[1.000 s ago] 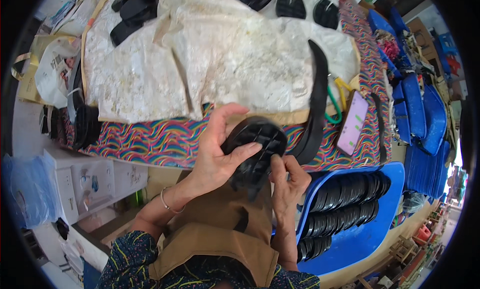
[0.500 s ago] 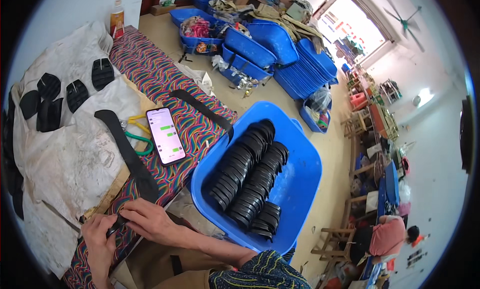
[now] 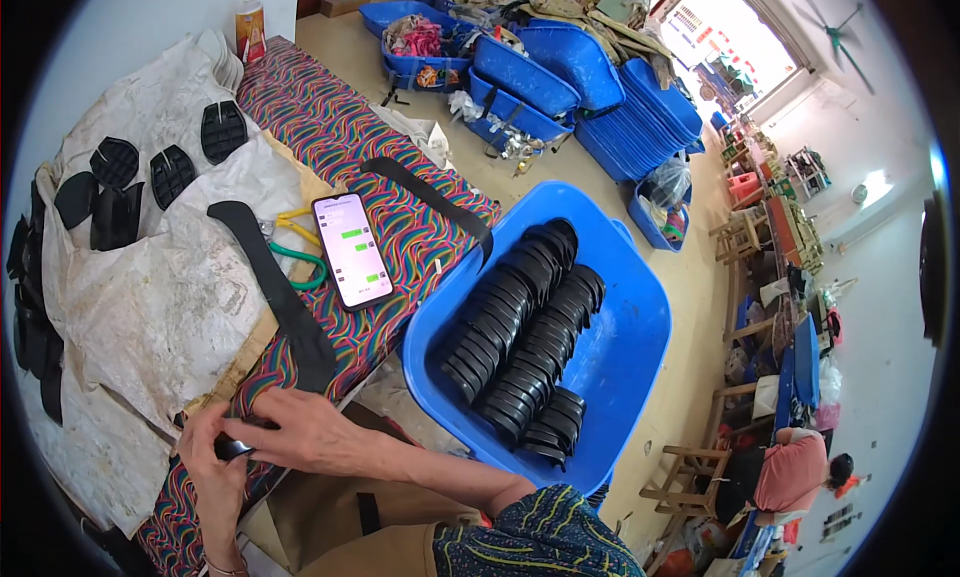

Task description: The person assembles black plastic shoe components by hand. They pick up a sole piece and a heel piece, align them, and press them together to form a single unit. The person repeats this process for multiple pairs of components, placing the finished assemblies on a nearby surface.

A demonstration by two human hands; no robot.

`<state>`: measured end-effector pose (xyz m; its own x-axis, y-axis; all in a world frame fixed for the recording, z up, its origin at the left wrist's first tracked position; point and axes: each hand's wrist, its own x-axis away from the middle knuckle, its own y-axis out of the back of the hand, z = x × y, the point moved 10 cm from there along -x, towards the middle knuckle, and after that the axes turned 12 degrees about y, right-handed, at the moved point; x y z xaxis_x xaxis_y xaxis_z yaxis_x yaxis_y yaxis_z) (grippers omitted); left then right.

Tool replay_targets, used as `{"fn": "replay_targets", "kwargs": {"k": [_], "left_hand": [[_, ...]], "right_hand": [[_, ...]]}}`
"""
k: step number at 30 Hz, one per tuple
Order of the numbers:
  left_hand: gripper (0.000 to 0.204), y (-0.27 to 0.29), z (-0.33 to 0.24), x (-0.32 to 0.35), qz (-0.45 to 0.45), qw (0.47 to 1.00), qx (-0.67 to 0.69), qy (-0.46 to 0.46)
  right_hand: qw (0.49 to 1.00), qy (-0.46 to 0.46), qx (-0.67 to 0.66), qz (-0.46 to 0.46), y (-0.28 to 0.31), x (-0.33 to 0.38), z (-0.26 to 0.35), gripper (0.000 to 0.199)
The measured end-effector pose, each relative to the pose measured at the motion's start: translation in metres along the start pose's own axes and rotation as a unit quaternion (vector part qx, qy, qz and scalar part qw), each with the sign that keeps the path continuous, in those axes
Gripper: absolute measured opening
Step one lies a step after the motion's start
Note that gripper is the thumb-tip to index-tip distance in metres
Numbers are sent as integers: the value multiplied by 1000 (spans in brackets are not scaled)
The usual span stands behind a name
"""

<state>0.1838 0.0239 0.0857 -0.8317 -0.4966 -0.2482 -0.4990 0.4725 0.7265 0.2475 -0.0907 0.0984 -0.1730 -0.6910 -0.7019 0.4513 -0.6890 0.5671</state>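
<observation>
My left hand (image 3: 212,472) and my right hand (image 3: 318,437) meet at the near edge of the table, fingers closed around a small glossy black curved piece (image 3: 234,447). Fingers cover most of it, so its full shape is hidden. Just beyond my right hand lies a long flat black strip (image 3: 275,282), widening at its near end. Beside that strip are scissors or pliers with green and yellow handles (image 3: 322,275), and a phone (image 3: 353,252) with a lit screen. To the right, a blue tub (image 3: 625,377) holds rows of stacked black curved pieces (image 3: 525,362).
A stained white cloth (image 3: 160,307) covers the table's left side, with several black ridged pads (image 3: 222,132) on it. A second black strip (image 3: 430,199) reaches the tub. A bottle (image 3: 250,27) stands at the far corner. Blue tubs (image 3: 640,117) are piled beyond; another person (image 3: 790,472) sits at right.
The view has shifted, so the scene sits further right in the picture. In my fingers the black piece has turned and shows a shiny face. Both hands still hold it.
</observation>
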Motion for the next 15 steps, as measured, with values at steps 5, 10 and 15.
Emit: {"fn": "replay_targets", "kwargs": {"k": [5, 10, 15], "left_hand": [[66, -9, 24, -1, 45, 981, 137, 126], [76, -17, 19, -12, 119, 978, 118, 122], [76, -17, 39, 3, 111, 972, 167, 123]], "right_hand": [[998, 39, 43, 16, -6, -4, -2, 45], [1000, -23, -4, -10, -7, 9, -28, 37], [989, -121, -69, 39, -16, -1, -29, 51]]}}
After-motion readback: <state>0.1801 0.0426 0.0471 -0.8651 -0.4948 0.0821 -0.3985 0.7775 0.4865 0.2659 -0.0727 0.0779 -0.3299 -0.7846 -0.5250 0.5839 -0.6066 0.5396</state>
